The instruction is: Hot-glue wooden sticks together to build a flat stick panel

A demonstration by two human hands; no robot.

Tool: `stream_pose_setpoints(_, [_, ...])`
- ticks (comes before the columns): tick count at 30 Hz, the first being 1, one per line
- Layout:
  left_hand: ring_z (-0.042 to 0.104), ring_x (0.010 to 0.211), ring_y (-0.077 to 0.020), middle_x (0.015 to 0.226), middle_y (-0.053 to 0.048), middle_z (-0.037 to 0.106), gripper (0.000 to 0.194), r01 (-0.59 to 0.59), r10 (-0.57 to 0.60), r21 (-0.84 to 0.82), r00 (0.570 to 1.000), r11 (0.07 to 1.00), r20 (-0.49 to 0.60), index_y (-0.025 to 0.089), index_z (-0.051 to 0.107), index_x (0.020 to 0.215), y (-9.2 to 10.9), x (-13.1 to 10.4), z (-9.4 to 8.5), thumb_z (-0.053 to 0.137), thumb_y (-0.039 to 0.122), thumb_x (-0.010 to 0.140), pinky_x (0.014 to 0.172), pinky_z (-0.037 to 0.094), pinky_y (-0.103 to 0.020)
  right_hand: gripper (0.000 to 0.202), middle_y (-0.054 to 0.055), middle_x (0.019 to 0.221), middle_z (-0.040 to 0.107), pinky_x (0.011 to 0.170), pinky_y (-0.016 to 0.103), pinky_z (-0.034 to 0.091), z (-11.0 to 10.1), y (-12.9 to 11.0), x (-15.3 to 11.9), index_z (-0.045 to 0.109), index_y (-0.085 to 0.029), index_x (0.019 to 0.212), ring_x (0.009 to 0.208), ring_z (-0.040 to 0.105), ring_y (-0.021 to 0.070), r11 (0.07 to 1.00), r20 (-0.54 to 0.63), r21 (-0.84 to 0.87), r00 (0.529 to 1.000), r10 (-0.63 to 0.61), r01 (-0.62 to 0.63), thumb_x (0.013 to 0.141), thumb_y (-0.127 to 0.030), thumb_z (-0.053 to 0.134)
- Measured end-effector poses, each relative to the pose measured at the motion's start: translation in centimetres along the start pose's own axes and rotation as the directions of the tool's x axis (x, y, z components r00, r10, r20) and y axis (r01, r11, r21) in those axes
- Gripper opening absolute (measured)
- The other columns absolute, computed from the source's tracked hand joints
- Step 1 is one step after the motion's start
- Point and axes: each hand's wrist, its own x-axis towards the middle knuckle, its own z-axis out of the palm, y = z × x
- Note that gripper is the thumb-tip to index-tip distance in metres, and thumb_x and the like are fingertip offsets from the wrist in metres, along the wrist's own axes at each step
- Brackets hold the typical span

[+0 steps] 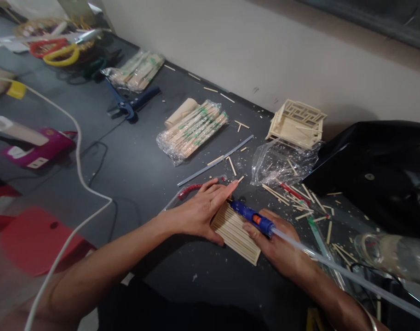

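Observation:
A flat panel of pale wooden sticks [238,235] lies on the dark table in front of me. My left hand [210,207] rests at its left end, thumb and fingers apart, with a short stick near the index fingertip. My right hand [279,241] is wrapped round a blue glue gun [249,215], whose tip points at the panel's upper left edge. A long clear glue stick [309,250] runs out of the gun's back to the lower right. The gun's handle is hidden by my right hand.
Bagged chopsticks [199,131], a small wooden stick model [296,123] and crumpled plastic [282,161] sit beyond my hands. Loose sticks lie to the right, near a clear jar [396,257]. Blue cutters [129,106], scissors [61,54] and a white cable [79,151] are on the left.

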Motion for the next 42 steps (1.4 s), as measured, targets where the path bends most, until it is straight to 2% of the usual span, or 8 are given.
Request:
stream_pose_setpoints(7, [0.048,0.129,-0.0369,0.146,-0.017,0.046,0.138,-0.023,0.023,0.017,1.000,1.000,-0.012,0.025,-0.017,0.156,0.0,0.0,0.0,0.080,0.060,0.064,0.120,0.011,-0.058,0.036,0.000,0.067,0.060,0.057,0.026,0.042,0.1,-0.1,0.0,0.050,-0.024,0.069,0.061,0.061,0.0151,1.000,-0.009,0.002,1.000,-0.021,0.021,0.097,-0.046,0.044])
stream_pose_setpoints(14, [0.050,0.127,-0.0359,0.140,-0.015,0.052,0.136,-0.026,0.026,0.005,0.999,1.000,-0.022,0.025,-0.015,0.156,0.0,0.0,0.0,0.080,0.059,0.065,0.120,0.011,-0.058,0.041,0.000,0.066,0.060,0.055,0.026,0.041,0.0,-0.2,0.1,0.051,-0.024,0.068,0.060,0.060,0.0152,1.000,-0.021,-0.007,1.000,-0.022,0.022,0.098,-0.050,0.041])
stream_pose_setpoints(18, [0.049,0.129,-0.0363,0.142,-0.016,0.050,0.135,-0.030,0.030,0.013,0.999,0.999,-0.021,0.025,-0.016,0.156,0.0,0.0,0.0,0.079,0.059,0.066,0.120,0.009,-0.059,0.040,0.001,0.067,0.062,0.055,0.027,0.042,-0.3,0.0,-0.1,0.053,-0.024,0.069,0.060,0.061,0.0159,1.000,-0.018,-0.014,1.000,-0.017,0.017,0.098,-0.050,0.041])
stream_pose_setpoints(24, [0.049,0.128,-0.0371,0.140,-0.016,0.052,0.137,-0.022,0.022,0.026,0.999,0.999,-0.022,0.025,-0.016,0.156,-0.2,0.0,0.1,0.079,0.060,0.064,0.119,0.008,-0.060,0.037,0.002,0.069,0.064,0.056,0.027,0.043,-0.7,0.5,-1.1,0.058,-0.024,0.071,0.063,0.062,0.0166,0.999,-0.003,-0.038,1.000,0.011,-0.011,0.096,-0.048,0.045])
stream_pose_setpoints(32, [0.049,0.127,-0.0376,0.135,-0.015,0.055,0.135,-0.039,0.040,0.035,0.999,0.999,-0.030,0.024,-0.014,0.156,-0.2,0.0,0.0,0.077,0.063,0.065,0.119,0.008,-0.060,0.038,0.001,0.067,0.064,0.054,0.028,0.046,-1.9,1.0,-2.5,0.057,-0.025,0.069,0.061,0.065,0.0172,0.998,-0.004,-0.048,0.999,0.036,-0.036,0.095,-0.050,0.045])
stream_pose_setpoints(38, [0.051,0.125,-0.0372,0.129,-0.014,0.058,0.131,-0.028,0.028,0.037,0.999,0.999,-0.019,0.022,-0.012,0.156,-0.3,0.0,0.2,0.074,0.064,0.067,0.119,0.007,-0.060,0.043,-0.001,0.062,0.061,0.051,0.029,0.045,-2.1,1.8,-4.2,0.055,-0.026,0.066,0.056,0.062,0.0166,0.997,-0.054,-0.046,0.997,0.052,-0.055,0.097,-0.055,0.043])
stream_pose_setpoints(42, [0.049,0.127,-0.0386,0.132,-0.016,0.056,0.133,-0.028,0.029,0.041,1.000,0.999,-0.012,0.022,-0.012,0.156,-0.4,0.0,0.2,0.075,0.066,0.066,0.119,0.006,-0.060,0.039,0.002,0.069,0.067,0.053,0.029,0.048,-2.4,2.3,-5.0,0.060,-0.027,0.070,0.061,0.065,0.0180,0.997,-0.045,-0.055,0.997,0.058,-0.061,0.097,-0.052,0.045])
